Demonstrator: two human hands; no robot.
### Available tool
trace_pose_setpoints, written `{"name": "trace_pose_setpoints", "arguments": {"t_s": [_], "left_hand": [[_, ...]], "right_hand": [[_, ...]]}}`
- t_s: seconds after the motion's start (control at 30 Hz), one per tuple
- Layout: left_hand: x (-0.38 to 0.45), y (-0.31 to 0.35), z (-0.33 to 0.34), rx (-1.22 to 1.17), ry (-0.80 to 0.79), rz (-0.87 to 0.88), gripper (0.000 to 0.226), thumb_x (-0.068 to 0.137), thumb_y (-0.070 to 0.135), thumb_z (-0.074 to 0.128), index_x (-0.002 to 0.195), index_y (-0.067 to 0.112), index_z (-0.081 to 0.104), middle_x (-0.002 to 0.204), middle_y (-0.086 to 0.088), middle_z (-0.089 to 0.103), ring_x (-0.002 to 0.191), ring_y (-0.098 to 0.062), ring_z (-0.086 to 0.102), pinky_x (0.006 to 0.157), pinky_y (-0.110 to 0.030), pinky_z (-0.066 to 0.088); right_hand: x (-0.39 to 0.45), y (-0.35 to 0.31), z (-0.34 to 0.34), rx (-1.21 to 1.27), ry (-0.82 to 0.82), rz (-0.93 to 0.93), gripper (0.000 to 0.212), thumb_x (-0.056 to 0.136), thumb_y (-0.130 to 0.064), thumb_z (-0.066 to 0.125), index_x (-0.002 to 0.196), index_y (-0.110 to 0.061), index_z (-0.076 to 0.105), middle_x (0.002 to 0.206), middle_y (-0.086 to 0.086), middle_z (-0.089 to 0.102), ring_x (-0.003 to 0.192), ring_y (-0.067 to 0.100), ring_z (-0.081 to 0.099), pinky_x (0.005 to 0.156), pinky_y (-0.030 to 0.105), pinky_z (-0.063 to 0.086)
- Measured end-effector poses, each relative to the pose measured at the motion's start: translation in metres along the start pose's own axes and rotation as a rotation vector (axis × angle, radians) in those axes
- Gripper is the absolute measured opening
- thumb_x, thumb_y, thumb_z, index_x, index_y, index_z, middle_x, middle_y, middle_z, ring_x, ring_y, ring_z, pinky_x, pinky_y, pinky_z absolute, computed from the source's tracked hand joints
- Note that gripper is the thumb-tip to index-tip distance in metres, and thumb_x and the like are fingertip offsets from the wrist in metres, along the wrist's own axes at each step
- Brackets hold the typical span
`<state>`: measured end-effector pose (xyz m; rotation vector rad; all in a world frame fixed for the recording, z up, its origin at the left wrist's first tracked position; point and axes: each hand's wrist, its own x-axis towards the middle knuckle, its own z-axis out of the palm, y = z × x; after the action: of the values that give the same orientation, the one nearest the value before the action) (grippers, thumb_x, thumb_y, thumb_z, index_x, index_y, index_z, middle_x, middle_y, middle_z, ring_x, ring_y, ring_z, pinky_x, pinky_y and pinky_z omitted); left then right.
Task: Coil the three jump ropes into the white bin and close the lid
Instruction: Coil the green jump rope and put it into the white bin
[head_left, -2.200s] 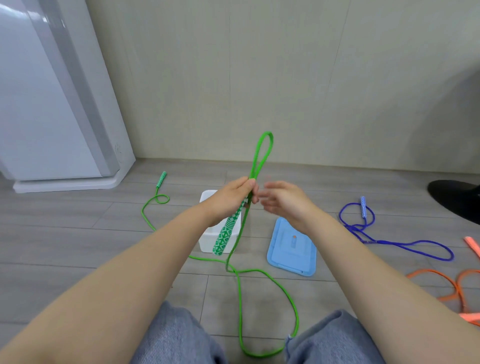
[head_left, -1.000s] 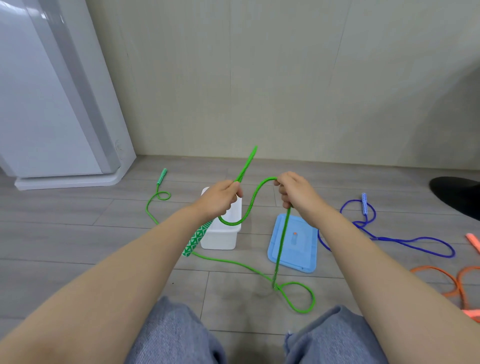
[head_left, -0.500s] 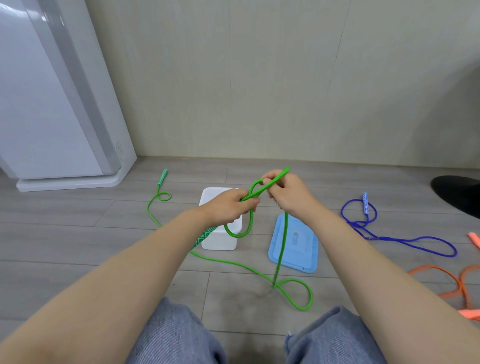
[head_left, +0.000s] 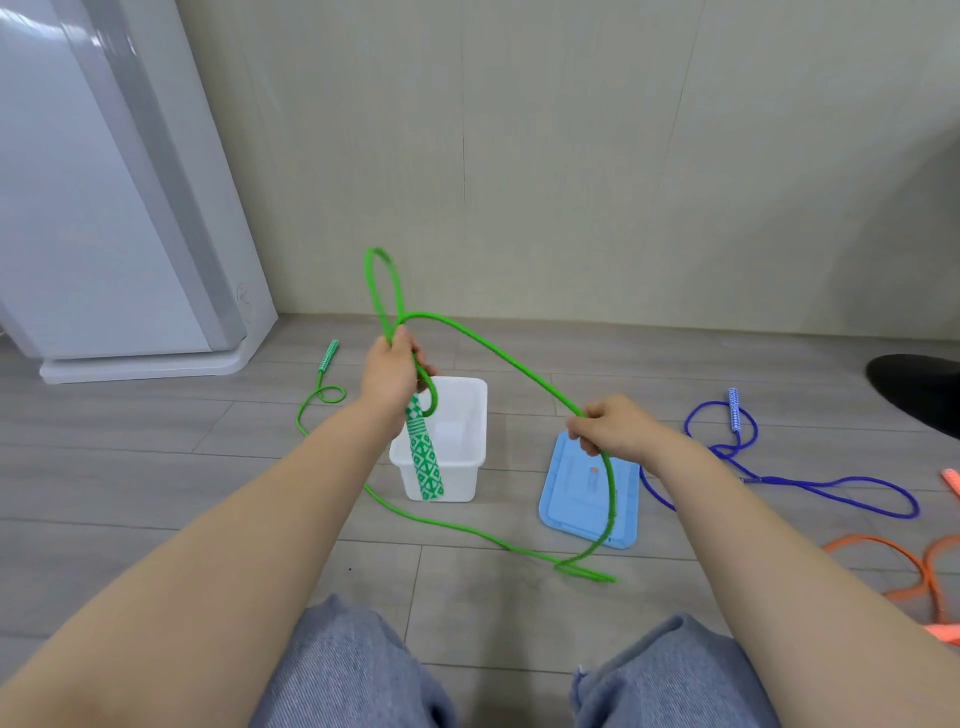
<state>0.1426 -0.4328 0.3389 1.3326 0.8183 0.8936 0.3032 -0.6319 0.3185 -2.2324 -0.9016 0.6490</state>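
Note:
My left hand (head_left: 390, 370) grips the green jump rope (head_left: 498, 354) just above the open white bin (head_left: 470, 470). One loop stands up above the fist, and a green patterned handle (head_left: 425, 457) hangs down in front of the bin. My right hand (head_left: 610, 425) holds the same rope farther along, over the blue lid (head_left: 576, 512) lying flat on the floor. The rest of the green rope trails across the floor to its second handle (head_left: 328, 354) at the left. The blue jump rope (head_left: 810, 483) and the orange jump rope (head_left: 904, 566) lie loose on the right.
A white appliance (head_left: 104, 208) stands at the left against the beige wall. A black object (head_left: 919, 389) sits at the right edge. My knees in grey trousers (head_left: 353, 670) fill the bottom of the view. The floor is grey plank.
My hands have moved apart: the right hand slid down the rope and out to the right over the lid. The loop above my left hand has grown taller, and the handle hangs lower.

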Motion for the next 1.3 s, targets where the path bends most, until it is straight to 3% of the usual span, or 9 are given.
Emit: {"name": "trace_pose_setpoints", "arguments": {"t_s": [0.1,0.23,0.33,0.43,0.57,0.73,0.93,1.1,1.3], "left_hand": [[0.002,-0.01,-0.006,0.137,-0.041,0.011,0.028,0.103,0.024,0.033,0.078,0.017,0.045,0.067,-0.002,0.049,0.062,-0.018,0.054,0.057,-0.027,0.041],[-0.004,-0.015,0.005,0.165,-0.233,-0.038,0.02,0.101,0.019,0.039,0.088,0.016,0.054,0.074,0.001,0.053,0.071,-0.016,0.057,0.068,-0.028,0.047],[-0.01,-0.012,0.013,0.143,-0.314,-0.029,0.019,0.102,0.014,0.038,0.1,0.015,0.057,0.078,0.001,0.052,0.073,-0.015,0.058,0.07,-0.027,0.049],[-0.016,-0.012,0.017,0.1,-0.388,-0.068,0.02,0.101,0.011,0.038,0.102,0.015,0.057,0.074,0.001,0.05,0.07,-0.018,0.055,0.07,-0.029,0.048],[-0.019,-0.009,0.02,0.008,-0.472,-0.139,0.026,0.099,0.02,0.033,0.106,0.01,0.057,0.069,0.001,0.05,0.069,-0.019,0.054,0.071,-0.032,0.047],[-0.02,-0.013,0.024,0.129,-0.517,-0.1,0.041,0.098,0.051,0.042,0.106,0.015,0.061,0.078,-0.003,0.058,0.078,-0.021,0.061,0.088,-0.041,0.051],[-0.024,-0.015,0.023,0.233,-0.433,0.098,0.025,0.102,0.033,0.044,0.092,0.016,0.058,0.079,0.0,0.051,0.072,-0.015,0.054,0.081,-0.035,0.049],[-0.016,-0.006,0.018,-0.146,-0.34,-0.022,0.024,0.105,0.019,0.037,0.086,0.013,0.05,0.08,-0.003,0.06,0.078,-0.018,0.066,0.078,-0.034,0.052],[0.005,-0.004,-0.008,-0.346,-0.047,-0.062,0.019,0.103,0.014,0.038,0.087,0.016,0.048,0.066,0.002,0.045,0.062,-0.015,0.056,0.066,-0.03,0.047]], "right_hand": [[0.001,-0.001,0.003,0.162,0.085,-0.04,0.022,0.095,-0.021,0.047,0.08,-0.016,0.063,0.063,0.003,0.049,0.057,0.017,0.054,0.064,0.03,0.046],[-0.003,-0.037,0.011,0.387,0.029,-0.128,0.035,0.097,-0.025,0.035,0.102,-0.014,0.068,0.063,-0.004,0.034,0.056,0.014,0.032,0.056,0.027,0.034],[-0.005,-0.054,0.019,0.481,-0.036,-0.144,0.041,0.096,-0.02,0.03,0.111,-0.011,0.068,0.064,-0.004,0.039,0.054,0.012,0.031,0.053,0.025,0.029],[-0.005,-0.061,0.03,0.543,-0.039,-0.18,0.029,0.098,-0.013,0.037,0.114,-0.009,0.061,0.064,0.0,0.048,0.053,0.011,0.033,0.052,0.024,0.028],[0.0,-0.062,0.039,0.591,0.018,-0.195,0.001,0.095,-0.009,0.049,0.095,-0.008,0.05,0.066,0.007,0.065,0.053,0.015,0.039,0.049,0.024,0.031],[-0.003,-0.063,0.045,0.541,0.006,-0.234,0.006,0.089,-0.006,0.058,0.083,-0.007,0.057,0.064,0.006,0.067,0.053,0.015,0.04,0.047,0.023,0.033],[-0.004,-0.062,0.045,0.56,-0.056,-0.23,0.008,0.09,-0.011,0.061,0.087,-0.009,0.054,0.063,0.004,0.065,0.052,0.015,0.044,0.05,0.027,0.036],[-0.003,-0.024,0.03,0.502,-0.254,-0.082,0.014,0.088,-0.021,0.063,0.092,-0.007,0.064,0.066,0.004,0.056,0.059,0.019,0.05,0.067,0.031,0.044],[-0.001,0.041,0.021,0.238,-0.232,0.131,0.016,0.089,-0.021,0.058,0.081,-0.008,0.062,0.073,0.007,0.06,0.071,0.017,0.056,0.077,0.03,0.047]]}}
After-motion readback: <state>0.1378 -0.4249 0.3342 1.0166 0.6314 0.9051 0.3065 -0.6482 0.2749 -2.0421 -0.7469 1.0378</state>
